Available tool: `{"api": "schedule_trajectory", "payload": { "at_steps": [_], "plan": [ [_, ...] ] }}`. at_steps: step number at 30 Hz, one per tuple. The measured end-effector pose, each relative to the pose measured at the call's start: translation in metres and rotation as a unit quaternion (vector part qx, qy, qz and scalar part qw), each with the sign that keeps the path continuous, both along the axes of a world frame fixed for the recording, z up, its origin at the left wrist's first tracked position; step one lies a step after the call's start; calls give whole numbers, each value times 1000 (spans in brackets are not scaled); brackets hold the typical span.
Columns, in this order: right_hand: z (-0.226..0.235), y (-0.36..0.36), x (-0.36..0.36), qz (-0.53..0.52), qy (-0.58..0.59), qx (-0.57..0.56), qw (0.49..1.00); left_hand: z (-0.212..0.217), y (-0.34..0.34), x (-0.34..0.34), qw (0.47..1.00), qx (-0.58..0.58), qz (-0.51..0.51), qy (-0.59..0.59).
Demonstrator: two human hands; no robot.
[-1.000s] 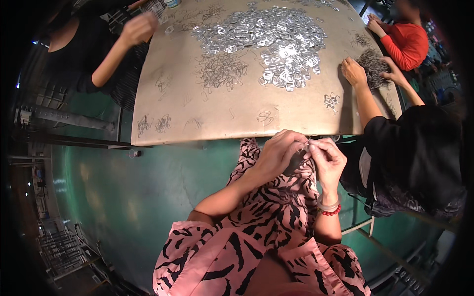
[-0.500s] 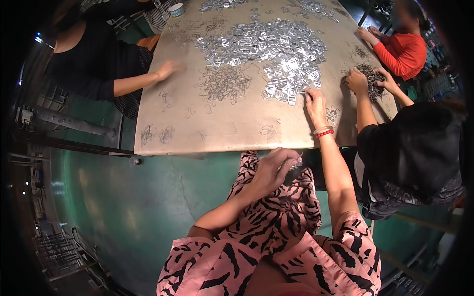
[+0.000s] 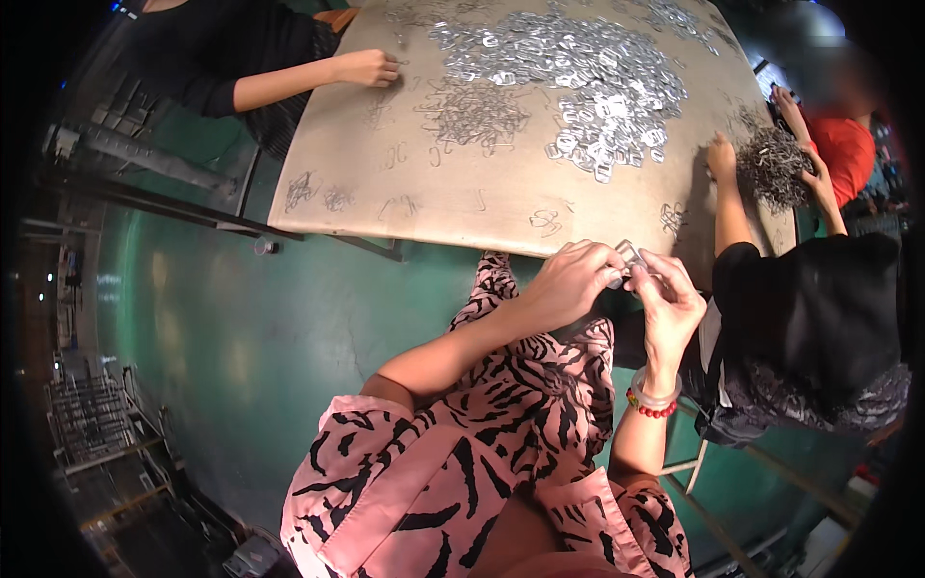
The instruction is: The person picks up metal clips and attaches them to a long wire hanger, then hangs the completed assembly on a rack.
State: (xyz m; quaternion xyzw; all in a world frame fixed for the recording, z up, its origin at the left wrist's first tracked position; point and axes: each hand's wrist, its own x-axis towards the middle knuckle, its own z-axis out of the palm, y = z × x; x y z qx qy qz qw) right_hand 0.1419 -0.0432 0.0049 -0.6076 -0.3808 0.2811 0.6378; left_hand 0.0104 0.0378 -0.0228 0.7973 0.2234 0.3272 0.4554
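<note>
Half a second ago on the table [image 3: 405, 207] among metal pieces, the right hand [image 3: 667, 301] has returned beside the left hand [image 3: 570, 284], both pinching one small metal piece [image 3: 628, 258] above the lap, just below the table edge.
</note>
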Motion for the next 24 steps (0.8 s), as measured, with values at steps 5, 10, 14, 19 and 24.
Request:
{"api": "schedule_trajectory", "payload": {
  "at_steps": [5, 10, 14, 19, 24],
  "plan": [
    [-5, 2, -4, -41, 52, 58, 996, -12, 1, 0, 998, 61, 10, 8],
    [-14, 0, -3, -21, 100, 52, 993, -25, 30, -19, 992, 14, 120, 26],
    [-19, -6, -3, -18, 100, 25, 995, -45, 136, -42, 940, 9, 280, 197],
    [-18, -12, -5, -16, 111, -29, 993, -90, 186, -36, 905, 107, 284, 298],
    [-16, -14, -3, 5, 107, -8, 994, -97, 186, -31, 894, 160, 315, 277]
  ]
}}
